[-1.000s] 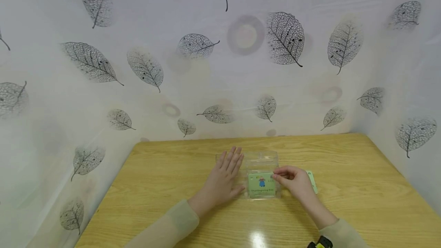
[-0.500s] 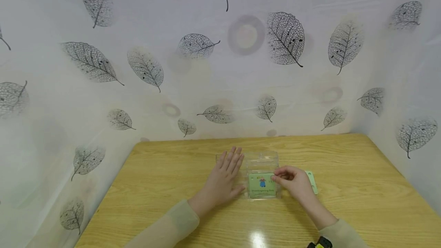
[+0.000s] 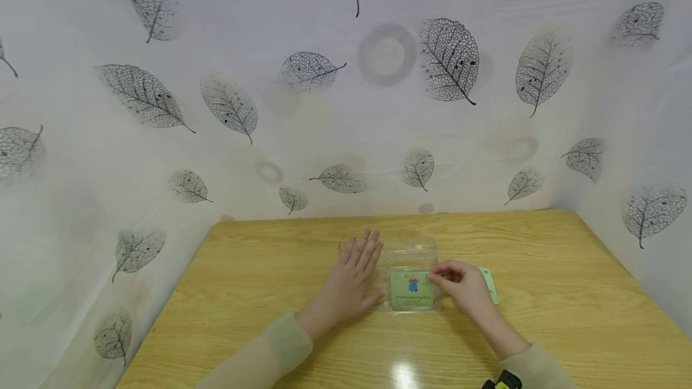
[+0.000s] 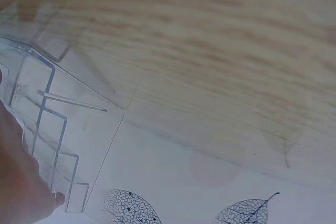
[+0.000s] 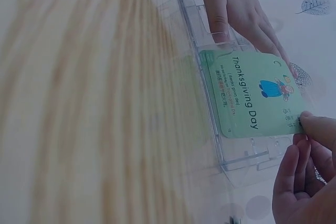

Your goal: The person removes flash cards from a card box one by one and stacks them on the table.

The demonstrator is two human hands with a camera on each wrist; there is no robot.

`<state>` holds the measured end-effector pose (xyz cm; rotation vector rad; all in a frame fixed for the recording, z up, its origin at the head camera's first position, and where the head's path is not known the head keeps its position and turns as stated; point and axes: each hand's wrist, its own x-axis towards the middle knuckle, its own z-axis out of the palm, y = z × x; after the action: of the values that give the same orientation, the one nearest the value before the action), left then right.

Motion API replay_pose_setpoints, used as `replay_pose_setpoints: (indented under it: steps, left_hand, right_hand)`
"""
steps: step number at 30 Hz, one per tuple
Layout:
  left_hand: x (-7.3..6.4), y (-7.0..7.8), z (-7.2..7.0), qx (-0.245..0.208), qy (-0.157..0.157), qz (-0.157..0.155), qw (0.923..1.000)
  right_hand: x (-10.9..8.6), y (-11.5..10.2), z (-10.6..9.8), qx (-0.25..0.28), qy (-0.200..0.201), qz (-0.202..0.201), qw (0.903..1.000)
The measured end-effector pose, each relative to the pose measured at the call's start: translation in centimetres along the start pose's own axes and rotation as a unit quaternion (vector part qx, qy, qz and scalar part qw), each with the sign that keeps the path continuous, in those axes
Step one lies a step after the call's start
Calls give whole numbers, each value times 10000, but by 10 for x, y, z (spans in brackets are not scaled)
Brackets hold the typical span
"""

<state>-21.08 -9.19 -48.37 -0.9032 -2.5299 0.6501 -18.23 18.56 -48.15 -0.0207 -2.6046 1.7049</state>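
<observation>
A clear plastic stepped holder [image 3: 412,246] stands near the middle of the table; its tiers show in the left wrist view. At its front is a green flash card [image 5: 247,95] printed "Thanksgiving Day", with a small figure in blue. My right hand [image 3: 464,286] pinches the card's upper right corner between thumb and fingers. On the holder's left side lies my left hand [image 3: 348,286], fingers straight and thumb pointing towards the card. Another pale green card [image 3: 489,286] lies on the table, partly hidden behind my right hand.
The wooden table [image 3: 259,275] ends at a white cloth [image 3: 248,179] with leaf prints, at the back and both sides. A dark and yellow band [image 3: 503,380] is on my right wrist. Light glares off the table front.
Both hands stay almost where they were. The card in my right hand has shifted only very slightly within the holder.
</observation>
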Motion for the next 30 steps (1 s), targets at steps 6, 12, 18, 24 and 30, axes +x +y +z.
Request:
replay_pose_setpoints:
  steps: [6,12,18,24,30]
  left_hand:
    - [0,0,0,-46,4,-10,10000]
    - [1,1,0,-113,-73,-20,9999]
    - [1,1,0,-169,-40,-47,9998]
    - [1,0,1,-160,-5,-48,9999]
    - [1,1,0,-121,-40,-58,9999]
  right_hand:
    - [0,2,-1,-20,-12,-65,10000]
    - [0,1,-1,12,30,-86,10000]
    - [-1,-1,-2,93,39,-97,9999]
    - [-2,-2,-2,139,35,-81,9999]
    - [-2,-3,-1,136,119,-159,9997]
